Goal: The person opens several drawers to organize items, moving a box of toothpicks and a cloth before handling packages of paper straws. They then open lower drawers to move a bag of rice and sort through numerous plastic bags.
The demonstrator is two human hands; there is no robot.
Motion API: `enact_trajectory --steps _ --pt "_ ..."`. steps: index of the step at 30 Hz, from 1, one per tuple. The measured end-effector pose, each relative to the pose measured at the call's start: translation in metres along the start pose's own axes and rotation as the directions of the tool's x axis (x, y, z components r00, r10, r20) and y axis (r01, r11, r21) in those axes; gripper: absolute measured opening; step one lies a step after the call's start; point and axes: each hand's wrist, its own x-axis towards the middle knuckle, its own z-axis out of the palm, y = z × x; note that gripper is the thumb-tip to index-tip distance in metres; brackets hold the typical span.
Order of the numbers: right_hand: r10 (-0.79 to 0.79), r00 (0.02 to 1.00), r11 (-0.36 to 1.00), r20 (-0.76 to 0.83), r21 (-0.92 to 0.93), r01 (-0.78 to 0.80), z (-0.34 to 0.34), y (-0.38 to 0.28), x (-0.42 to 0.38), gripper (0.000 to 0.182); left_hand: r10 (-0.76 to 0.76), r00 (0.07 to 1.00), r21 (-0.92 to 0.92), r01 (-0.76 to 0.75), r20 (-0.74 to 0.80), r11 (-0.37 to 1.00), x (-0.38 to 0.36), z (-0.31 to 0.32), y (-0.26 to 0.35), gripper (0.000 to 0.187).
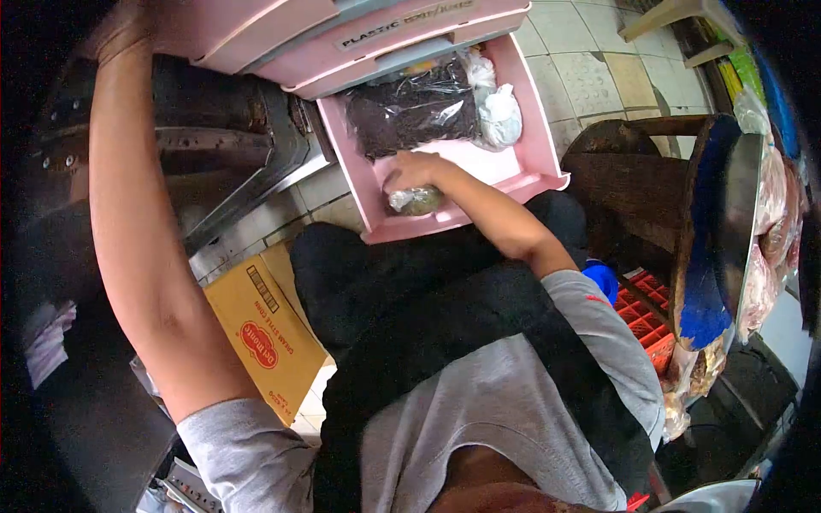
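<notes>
**Right hand on a small bag in the open pink drawer**

The right hand (pixel 410 171) reaches forward with the arm bent at the elbow, its grip curled over a small clear bag (pixel 416 201) of pale greenish contents. The fingers are closed on the top of the bag, which lies near the front wall of the pulled-out pink drawer (pixel 530 167). The left hand (pixel 124 30) is stretched far up and out, arm nearly straight, resting on the top corner of the pink drawer unit (pixel 282 34); whether its grip is closed cannot be told.

Behind the small bag, deeper in the drawer, lies a large clear bag of dark grains (pixel 410 111), with a knotted white plastic bag (pixel 500 115) beside it. A yellow cardboard box (pixel 265 342) stands on the floor below the left arm. A red crate (pixel 646 316) sits to the right.

The small bag lies roughly crosswise in the drawer, its long axis parallel to the front wall.
</notes>
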Motion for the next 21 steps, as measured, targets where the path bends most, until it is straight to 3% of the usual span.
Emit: enact_trajectory --steps 1,2,5,6,8,10,16,21 --pt "0.044 0.993 0.974 0.105 -0.224 -0.02 -0.004 -0.028 -0.03 0.087 -0.053 0.969 -0.039 0.064 0.241 0.997 0.004 0.007 -0.016 0.062" --pt "0.109 0.974 0.9 0.196 -0.436 -0.013 -0.003 -0.042 -0.052 0.084 -0.056 0.967 -0.032 0.066 0.25 0.997 -0.003 0.003 -0.017 0.062" --pt "0.066 0.997 0.817 0.038 -0.576 -0.032 0.027 0.004 -0.074 0.081 -0.052 0.962 -0.006 0.056 0.268 0.998 -0.023 0.003 -0.035 0.062" --pt "-0.035 0.998 0.896 -0.051 -0.444 0.009 0.034 0.042 -0.071 0.089 -0.053 0.959 0.003 0.055 0.279 0.999 -0.033 0.001 -0.04 0.062" --pt "0.17 0.98 0.884 -0.101 -0.424 -0.197 0.009 0.017 -0.1 0.085 -0.061 0.955 0.024 0.056 0.29 0.998 -0.049 -0.003 -0.049 0.062" --pt "0.12 0.968 0.901 -0.218 -0.385 -0.199 0.015 0.041 -0.089 0.079 -0.064 0.957 0.043 0.054 0.282 0.998 -0.057 -0.008 -0.056 0.062" --pt "-0.066 0.93 0.88 -0.363 -0.46 -0.116 0.039 0.031 -0.087 0.063 -0.054 0.974 0.021 0.051 0.222 0.998 -0.059 -0.006 -0.045 0.062" --pt "-0.193 0.924 0.848 -0.33 -0.529 -0.012 0.041 0.015 -0.091 0.045 -0.048 0.985 0.001 0.048 0.164 0.999 -0.057 -0.004 -0.033 0.063"
